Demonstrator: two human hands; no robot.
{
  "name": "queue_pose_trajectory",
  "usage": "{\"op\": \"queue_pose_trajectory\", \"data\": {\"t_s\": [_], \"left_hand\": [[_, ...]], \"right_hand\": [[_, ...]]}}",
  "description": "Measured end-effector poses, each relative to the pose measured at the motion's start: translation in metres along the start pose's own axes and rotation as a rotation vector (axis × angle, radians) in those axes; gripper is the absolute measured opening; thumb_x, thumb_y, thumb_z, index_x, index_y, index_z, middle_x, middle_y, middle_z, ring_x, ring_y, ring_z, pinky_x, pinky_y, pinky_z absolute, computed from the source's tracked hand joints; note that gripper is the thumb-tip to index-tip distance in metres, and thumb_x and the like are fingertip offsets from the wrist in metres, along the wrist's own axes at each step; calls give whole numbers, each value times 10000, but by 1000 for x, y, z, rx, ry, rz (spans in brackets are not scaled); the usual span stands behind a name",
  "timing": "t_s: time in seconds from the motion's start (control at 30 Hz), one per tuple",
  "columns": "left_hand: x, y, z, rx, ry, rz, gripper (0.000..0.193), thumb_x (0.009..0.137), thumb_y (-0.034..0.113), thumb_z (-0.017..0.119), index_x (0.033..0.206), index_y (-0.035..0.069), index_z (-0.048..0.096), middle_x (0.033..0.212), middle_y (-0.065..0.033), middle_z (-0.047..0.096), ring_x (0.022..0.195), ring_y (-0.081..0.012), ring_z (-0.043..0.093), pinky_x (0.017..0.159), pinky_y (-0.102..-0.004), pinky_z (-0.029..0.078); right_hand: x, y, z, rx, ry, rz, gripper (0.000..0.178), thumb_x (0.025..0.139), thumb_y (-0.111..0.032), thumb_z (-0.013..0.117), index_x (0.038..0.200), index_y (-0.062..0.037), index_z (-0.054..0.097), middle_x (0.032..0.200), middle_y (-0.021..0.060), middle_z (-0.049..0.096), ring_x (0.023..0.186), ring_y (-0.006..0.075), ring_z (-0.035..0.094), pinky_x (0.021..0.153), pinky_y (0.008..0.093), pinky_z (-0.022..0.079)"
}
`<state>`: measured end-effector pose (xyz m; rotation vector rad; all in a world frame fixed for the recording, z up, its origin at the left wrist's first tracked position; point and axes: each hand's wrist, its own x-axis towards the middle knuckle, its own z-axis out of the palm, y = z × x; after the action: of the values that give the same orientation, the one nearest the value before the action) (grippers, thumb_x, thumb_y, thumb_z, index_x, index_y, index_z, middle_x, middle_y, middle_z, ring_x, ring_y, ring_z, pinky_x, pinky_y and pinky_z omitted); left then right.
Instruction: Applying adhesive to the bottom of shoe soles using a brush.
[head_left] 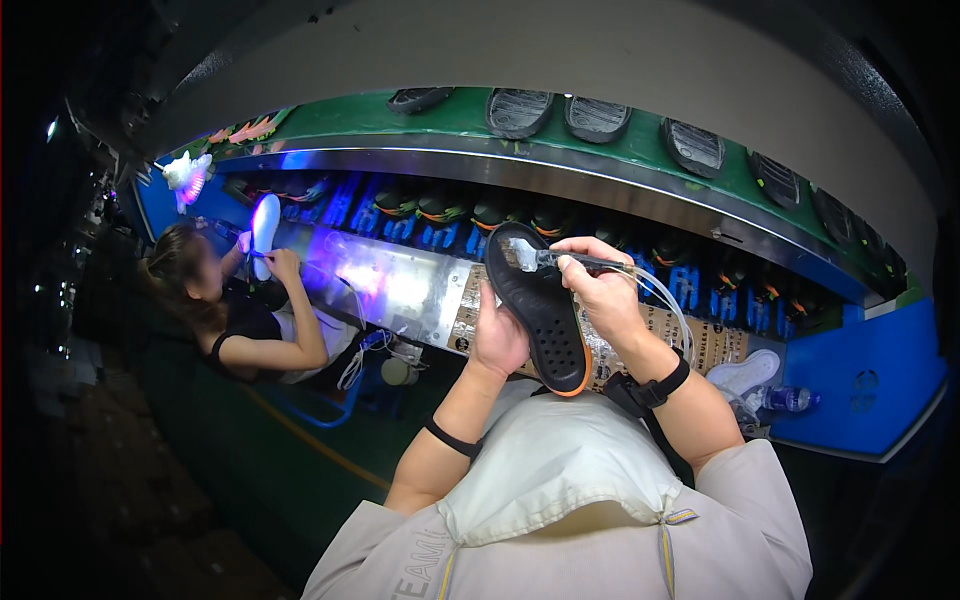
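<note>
My left hand point(498, 334) grips a black shoe sole point(543, 318) along its left edge; its fingers are mostly hidden behind it. The sole tilts over the bench, orange-rimmed heel toward me, with rows of small holes in the heel half. In my right hand point(606, 297) is a glue brush, pinched by its dark handle, with clear tubing trailing off to the right. The pale bristles of the brush point(523, 255) touch the upper end of the sole, where a shiny wet patch shows.
Cardboard point(715, 342) covers the bench. Shoes on blue holders point(440, 222) line the rack behind it. Above, a green conveyor belt point(460, 115) carries several black soles. A white shoe point(745, 372) and a bottle point(787, 399) lie right. A co-worker point(265, 330) at left holds a white sole.
</note>
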<state>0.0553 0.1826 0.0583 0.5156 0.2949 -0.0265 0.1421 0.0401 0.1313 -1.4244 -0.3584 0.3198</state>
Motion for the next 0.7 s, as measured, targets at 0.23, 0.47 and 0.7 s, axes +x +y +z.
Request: {"op": "queue_pose_trajectory", "data": {"t_s": [0.23, 0.47, 0.7], "left_hand": [[11, -5, 2, 38, -109, 115, 719, 1113, 604, 161, 1572, 107, 406, 1548, -114, 505, 1448, -259, 464, 1228, -436, 361], [16, 20, -13, 58, -233, 155, 738, 1109, 617, 168, 1499, 79, 488, 1449, -130, 596, 1349, -291, 563, 1186, -459, 417], [8, 11, 14, -42, -169, 131, 727, 1093, 652, 236, 1542, 130, 469, 1517, -103, 544, 1390, -281, 532, 1193, -448, 417]], "right_hand": [[-4, 6, 5, -203, 46, -187, 206, 947, -109, 713, 1120, -2, 745, 822, 9, 697, 750, 90, 615, 726, 259, 508], [-21, -32, -29, -632, -450, -116, 251, 868, -123, 772, 1104, -37, 765, 926, 159, 761, 820, 255, 738, 768, 354, 572], [1, -41, -13, -326, -77, -279, 267, 905, -91, 745, 1163, -23, 756, 1055, 157, 762, 928, 265, 737, 841, 342, 576]]}}
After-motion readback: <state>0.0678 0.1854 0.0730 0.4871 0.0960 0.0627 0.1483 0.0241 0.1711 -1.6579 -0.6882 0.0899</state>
